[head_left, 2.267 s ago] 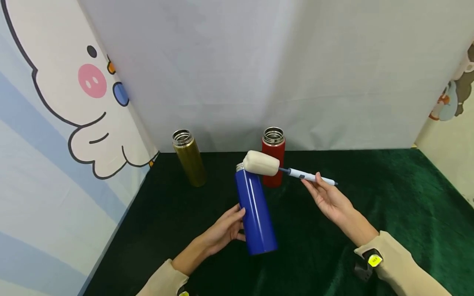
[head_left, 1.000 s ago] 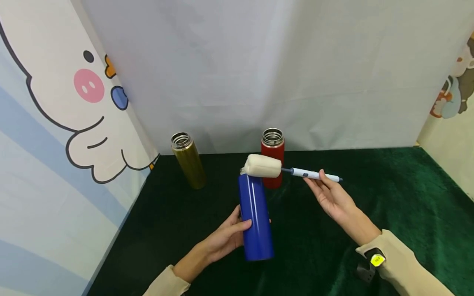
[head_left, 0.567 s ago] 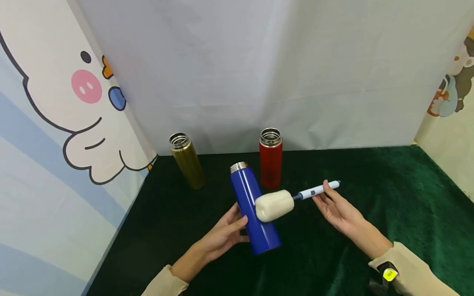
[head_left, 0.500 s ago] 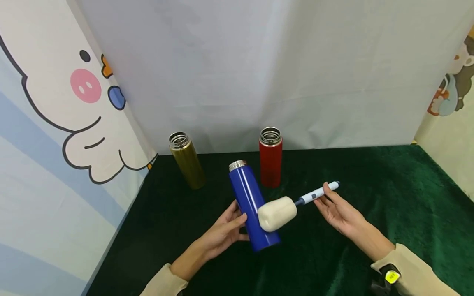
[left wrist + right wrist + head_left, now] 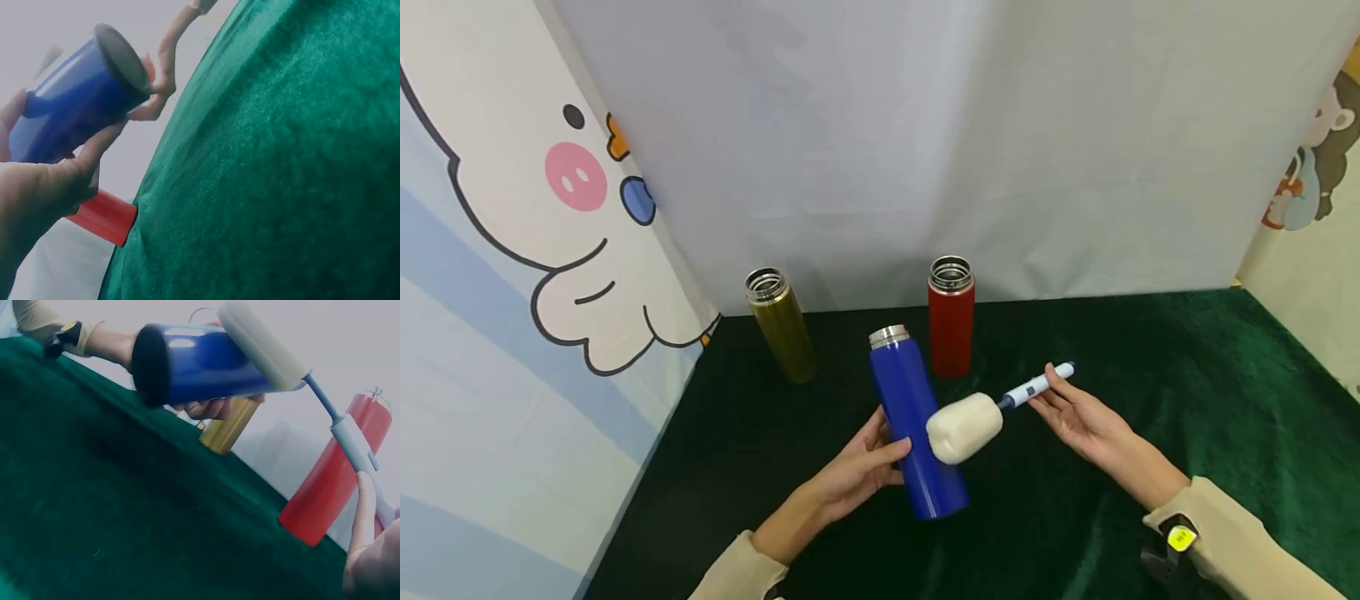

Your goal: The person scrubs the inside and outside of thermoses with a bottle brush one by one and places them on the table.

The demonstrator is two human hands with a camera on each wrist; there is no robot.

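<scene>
My left hand (image 5: 861, 467) grips a blue thermos bottle (image 5: 901, 383) round its lower half, holding it tilted above the cloth with its bare steel mouth (image 5: 889, 336) up. Between fingertips and thumb, my right hand (image 5: 1086, 421) pinches the white handle of a sponge bottle brush (image 5: 1026, 392). Its cream sponge head (image 5: 964, 427) lies across the lower right side of the blue bottle, and seems to touch it. In the right wrist view the sponge (image 5: 265, 347) overlaps the blue bottle (image 5: 215, 369). The left wrist view shows the blue bottle's base (image 5: 122, 59); the brush is hidden there.
A red thermos bottle (image 5: 951, 333) and a gold one (image 5: 782, 333) stand uncapped at the back of the dark green cloth (image 5: 1150, 350). A pale curtain (image 5: 850, 150) hangs right behind them. A cartoon-printed panel (image 5: 490, 292) bounds the left side.
The sponge head has come down from beside the blue bottle's mouth to its lower side, and the brush has tilted. My left hand keeps its hold; the bottle has shifted only slightly.
</scene>
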